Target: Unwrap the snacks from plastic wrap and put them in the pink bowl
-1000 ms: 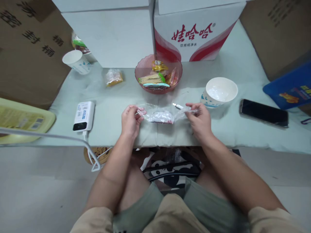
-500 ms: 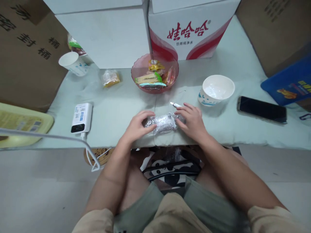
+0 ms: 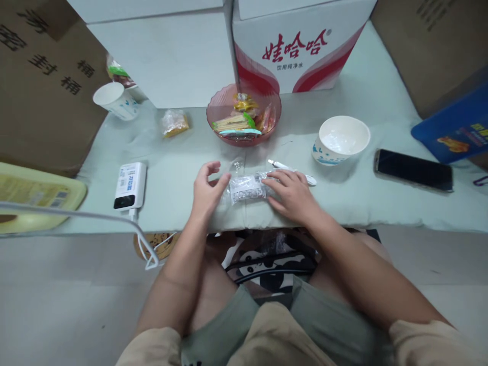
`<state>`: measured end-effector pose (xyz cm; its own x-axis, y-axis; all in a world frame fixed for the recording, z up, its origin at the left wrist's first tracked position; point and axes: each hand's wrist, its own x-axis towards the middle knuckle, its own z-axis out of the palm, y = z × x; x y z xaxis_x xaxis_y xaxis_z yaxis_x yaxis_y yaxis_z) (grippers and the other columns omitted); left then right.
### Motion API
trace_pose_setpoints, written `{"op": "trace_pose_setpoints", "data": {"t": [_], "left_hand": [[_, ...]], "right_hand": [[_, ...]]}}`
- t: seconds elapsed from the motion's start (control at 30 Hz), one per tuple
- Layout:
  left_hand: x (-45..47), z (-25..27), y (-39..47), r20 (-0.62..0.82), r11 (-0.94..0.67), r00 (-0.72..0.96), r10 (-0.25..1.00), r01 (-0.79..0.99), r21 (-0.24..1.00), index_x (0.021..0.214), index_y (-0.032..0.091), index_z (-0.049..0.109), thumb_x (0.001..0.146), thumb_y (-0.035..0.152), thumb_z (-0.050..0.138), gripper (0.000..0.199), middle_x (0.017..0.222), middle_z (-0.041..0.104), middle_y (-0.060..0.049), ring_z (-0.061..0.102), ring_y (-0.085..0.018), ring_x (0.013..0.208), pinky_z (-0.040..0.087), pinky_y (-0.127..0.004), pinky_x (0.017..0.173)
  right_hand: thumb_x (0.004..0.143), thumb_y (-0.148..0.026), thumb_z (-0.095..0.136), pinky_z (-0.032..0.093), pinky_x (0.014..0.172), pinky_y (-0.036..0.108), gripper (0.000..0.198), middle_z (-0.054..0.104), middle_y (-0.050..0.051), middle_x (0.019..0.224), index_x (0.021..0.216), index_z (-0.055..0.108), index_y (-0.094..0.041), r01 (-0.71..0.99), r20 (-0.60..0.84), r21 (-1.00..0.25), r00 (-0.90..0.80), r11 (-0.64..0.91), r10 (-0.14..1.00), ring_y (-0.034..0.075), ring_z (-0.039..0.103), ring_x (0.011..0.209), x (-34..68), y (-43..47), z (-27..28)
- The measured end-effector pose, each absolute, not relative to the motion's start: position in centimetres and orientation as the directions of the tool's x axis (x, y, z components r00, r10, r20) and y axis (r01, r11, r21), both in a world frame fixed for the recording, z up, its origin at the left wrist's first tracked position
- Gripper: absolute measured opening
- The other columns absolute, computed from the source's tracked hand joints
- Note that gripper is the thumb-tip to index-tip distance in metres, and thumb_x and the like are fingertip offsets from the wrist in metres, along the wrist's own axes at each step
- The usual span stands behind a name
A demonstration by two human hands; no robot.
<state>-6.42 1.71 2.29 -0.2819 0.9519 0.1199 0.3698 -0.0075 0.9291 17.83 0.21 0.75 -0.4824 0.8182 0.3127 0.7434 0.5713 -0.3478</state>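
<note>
Nearest, at 6 o'clock from the clear plastic packet (image 3: 247,188), are green shorts (image 3: 223,325); a bag (image 3: 272,264) with a panda print sits between 5 and 6, below the table's edge. A white cable (image 3: 154,260) loops at 8 o'clock.

The packet lies on the pale green tablecloth (image 3: 293,142), close to its front edge, between the two hands. At 9 o'clock the left hand (image 3: 208,188) is spread, thumb and fingers parted with a gap between them; whether the thumb touches the plastic cannot be told. At 3 o'clock the right hand (image 3: 292,195) rests its fingers over the packet's end; whether they pinch it cannot be told. Just beyond this hand, and partly hidden by it, lies a white pen-like tool (image 3: 280,165).

At 9 o'clock stands a power bank (image 3: 131,183) lying flat, with a yellow jug (image 3: 41,193) farther out. A black phone (image 3: 414,170) lies at 3, a paper cup (image 3: 324,153) at 2.

Farther off, a pink bowl (image 3: 244,141) of wrapped snacks (image 3: 234,123) sits at 12, a small snack packet (image 3: 175,123) between 10 and 11, and another cup (image 3: 124,104), tilted, at 10. Behind the bowl are white boxes (image 3: 163,61), one with red lettering (image 3: 295,47).
</note>
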Motion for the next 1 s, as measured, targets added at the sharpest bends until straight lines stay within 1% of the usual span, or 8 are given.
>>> {"op": "trace_pose_setpoints", "data": {"t": [0.1, 0.23, 0.33, 0.47, 0.67, 0.8, 0.9, 1.0], "left_hand": [[-6.6, 2.3, 1.7, 0.071, 0.025, -0.243, 0.968, 0.37, 0.929, 0.077, 0.019, 0.067, 0.07, 0.037, 0.076, 0.021, 0.089, 0.07, -0.005, 0.063, -0.019, 0.088, 0.048, -0.025, 0.069], [-6.5, 2.1, 2.2, -0.075, 0.098, -0.41, 0.909, 0.036, 0.995, 0.076, 0.02, 0.06, 0.076, 0.039, 0.069, 0.021, 0.079, 0.067, -0.003, 0.059, -0.015, 0.068, 0.045, -0.023, 0.055], [-6.5, 2.1, 2.7, -0.198, 0.157, -0.437, 0.877, -0.128, 0.979, 0.078, 0.021, 0.058, 0.074, 0.037, 0.069, 0.02, 0.076, 0.067, -0.002, 0.058, -0.014, 0.063, 0.041, -0.021, 0.048], [-7.0, 1.8, 3.0, -0.142, 0.148, -0.419, 0.897, -0.019, 0.989, 0.077, 0.02, 0.061, 0.077, 0.036, 0.066, 0.017, 0.069, 0.063, -0.001, 0.054, -0.013, 0.058, 0.035, -0.019, 0.043], [-7.9, 0.9, 3.8, 0.039, 0.037, -0.379, 0.925, 0.192, 0.981, 0.072, 0.02, 0.06, 0.08, 0.04, 0.068, 0.023, 0.061, 0.056, 0.002, 0.042, -0.01, 0.05, 0.031, -0.02, 0.046], [-8.5, 1.0, 4.5, 0.066, 0.013, -0.381, 0.922, 0.203, 0.979, 0.08, 0.021, 0.06, 0.078, 0.041, 0.072, 0.024, 0.068, 0.056, 0.002, 0.045, -0.01, 0.053, 0.034, -0.021, 0.048], [-8.5, 1.6, 4.0, 0.191, -0.076, -0.488, 0.851, 0.245, 0.967, 0.085, 0.022, 0.057, 0.077, 0.037, 0.073, 0.023, 0.078, 0.056, 0.002, 0.05, -0.01, 0.062, 0.039, -0.021, 0.056], [-7.2, 2.3, 2.4, 0.308, -0.114, -0.469, 0.828, 0.398, 0.91, 0.07, 0.022, 0.049, 0.082, 0.037, 0.069, 0.028, 0.064, 0.046, 0.004, 0.044, -0.011, 0.06, 0.038, -0.024, 0.06]], "right_hand": [[0.09, -0.026, 0.061, 0.032, 0.104, 0.049, 0.035, 0.067, 0.008, 0.133, 0.124, 0.066, -0.025, 0.765, 0.293, -0.361, -0.45, 0.534, 0.843, 0.031, 0.052, 0.13, 18.4, 0.7, 0.6], [0.089, -0.022, 0.058, 0.035, 0.1, 0.049, 0.021, 0.074, 0.007, 0.117, 0.105, 0.071, -0.025, 0.778, 0.267, -0.431, -0.374, 0.457, 0.888, 0.03, 0.061, 0.118, 19.3, 1.1, 1.0], [0.089, -0.027, 0.058, 0.039, 0.095, 0.045, 0.021, 0.074, 0.007, 0.117, 0.105, 0.072, -0.025, 0.723, 0.241, -0.527, -0.378, 0.448, 0.894, 0.028, 0.065, 0.11, 19.7, 1.1, 1.3], [0.086, -0.032, 0.059, 0.04, 0.095, 0.044, 0.029, 0.074, 0.007, 0.118, 0.112, 0.07, -0.026, 0.653, 0.193, -0.604, -0.435, 0.456, 0.879, 0.028, 0.065, 0.114, 20.0, 1.0, 1.6], [0.085, -0.031, 0.059, 0.043, 0.078, 0.036, 0.014, 0.073, 0.004, 0.081, 0.077, 0.065, -0.022, 0.652, 0.208, -0.675, -0.283, 0.347, 0.936, 0.023, 0.067, 0.082, 20.1, 1.1, 2.5], [0.084, -0.042, 0.06, 0.042, 0.057, 0.028, 0.022, 0.066, 0.0, 0.064, 0.076, 0.057, -0.022, 0.414, 0.006, -0.908, -0.146, 0.067, 0.989, 0.016, 0.06, 0.054, 20.0, 1.2, 2.8], [0.087, -0.051, 0.054, 0.039, 0.048, 0.026, 0.028, 0.066, 0.002, 0.07, 0.083, 0.053, -0.023, 0.195, -0.176, -0.967, -0.044, -0.164, 0.983, 0.014, 0.057, 0.049, 20.2, 1.6, 2.3], [0.086, -0.038, 0.055, 0.044, 0.054, 0.03, 0.019, 0.068, 0.005, 0.084, 0.097, 0.058, -0.023, 0.396, -0.083, -0.912, 0.071, -0.105, 0.994, 0.017, 0.06, 0.058, 20.2, 1.7, 1.6]]}}
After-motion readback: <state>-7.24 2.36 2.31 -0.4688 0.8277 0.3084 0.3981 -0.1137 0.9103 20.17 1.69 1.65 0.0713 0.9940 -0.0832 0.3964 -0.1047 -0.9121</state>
